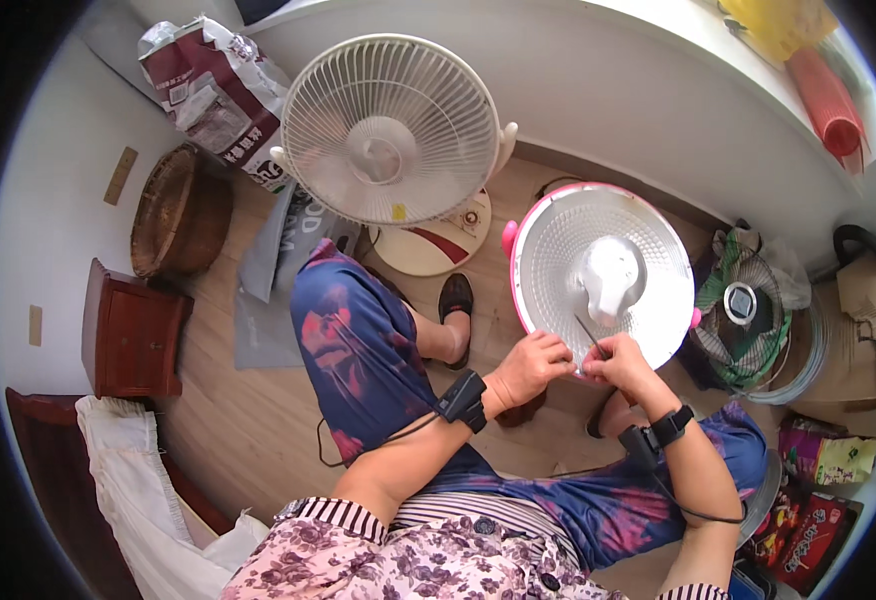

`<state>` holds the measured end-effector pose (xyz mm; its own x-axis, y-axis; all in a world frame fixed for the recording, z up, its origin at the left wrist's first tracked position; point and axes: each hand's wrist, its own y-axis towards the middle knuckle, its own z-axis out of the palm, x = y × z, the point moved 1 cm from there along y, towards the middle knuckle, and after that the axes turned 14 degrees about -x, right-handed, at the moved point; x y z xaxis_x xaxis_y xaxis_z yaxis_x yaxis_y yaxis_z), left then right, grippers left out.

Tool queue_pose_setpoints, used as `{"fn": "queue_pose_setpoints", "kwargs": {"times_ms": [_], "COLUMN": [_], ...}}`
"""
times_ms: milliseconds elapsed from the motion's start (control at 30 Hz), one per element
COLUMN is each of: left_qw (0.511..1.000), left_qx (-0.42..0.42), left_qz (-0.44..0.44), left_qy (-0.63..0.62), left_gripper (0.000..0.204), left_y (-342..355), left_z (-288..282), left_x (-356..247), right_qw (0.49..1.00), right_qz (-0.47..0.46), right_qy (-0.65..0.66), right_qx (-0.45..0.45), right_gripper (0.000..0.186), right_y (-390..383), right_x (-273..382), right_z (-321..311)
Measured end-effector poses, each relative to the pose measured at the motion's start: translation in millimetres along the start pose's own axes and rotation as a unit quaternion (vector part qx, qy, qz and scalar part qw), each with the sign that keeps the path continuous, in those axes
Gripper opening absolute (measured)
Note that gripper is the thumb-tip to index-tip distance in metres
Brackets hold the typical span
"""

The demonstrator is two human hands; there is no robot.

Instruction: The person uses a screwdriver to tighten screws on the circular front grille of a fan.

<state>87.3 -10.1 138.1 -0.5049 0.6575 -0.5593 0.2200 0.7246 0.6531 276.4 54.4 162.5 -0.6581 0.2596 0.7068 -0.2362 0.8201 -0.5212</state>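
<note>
A round dish heater (648, 235) with a shiny dimpled silver bowl and a pink rim stands in front of me. Its front has no grille, and a silver fitting (608, 275) sits at the bowl's middle. My left hand (530, 370) is closed at the lower edge of the rim, fingers curled against it. Just beside it, my right hand (622, 364) pinches a thin dark rod (588, 331), which slants up over the bowl. The rod's lower end is hidden in the fingers.
A white fan-shaped appliance with a wire grille (388, 130) stands left of the heater on a round base (433, 245). Right lie a fan grille with green trim (743, 305), coiled tubing (808, 350) and cardboard (858, 335). A red-brown cabinet (133, 330) and basket (180, 212) line the left wall.
</note>
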Motion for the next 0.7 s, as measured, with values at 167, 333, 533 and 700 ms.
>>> {"fn": "queue_pose_setpoints", "kwargs": {"times_ms": [167, 333, 533, 700], "left_qw": [0.998, 1.000, 1.000, 0.999], "left_qx": [-0.017, 0.003, -0.003, -0.007], "left_qz": [0.046, 0.014, 0.013, 0.017], "left_qy": [0.032, 0.017, 0.011, 0.032], "left_gripper": [0.011, 0.024, 0.026, 0.018], "left_y": [6.4, -4.6, -5.3, -4.8], "left_z": [-2.7, 4.9, 5.5, 3.7], "left_x": [3.9, 10.8, 10.4, 9.4], "right_qw": [0.999, 0.999, 0.999, 0.998], "right_qz": [-0.028, 0.014, 0.018, 0.035], "right_qy": [0.005, 0.002, -0.011, 0.023], "right_qx": [0.014, 0.042, 0.048, 0.051], "right_gripper": [0.010, 0.008, 0.008, 0.009], "right_y": [0.5, 10.2, 12.8, 9.9], "right_x": [13.9, -8.2, -3.8, 2.3], "right_z": [-5.3, -3.8, -4.1, -3.6]}}
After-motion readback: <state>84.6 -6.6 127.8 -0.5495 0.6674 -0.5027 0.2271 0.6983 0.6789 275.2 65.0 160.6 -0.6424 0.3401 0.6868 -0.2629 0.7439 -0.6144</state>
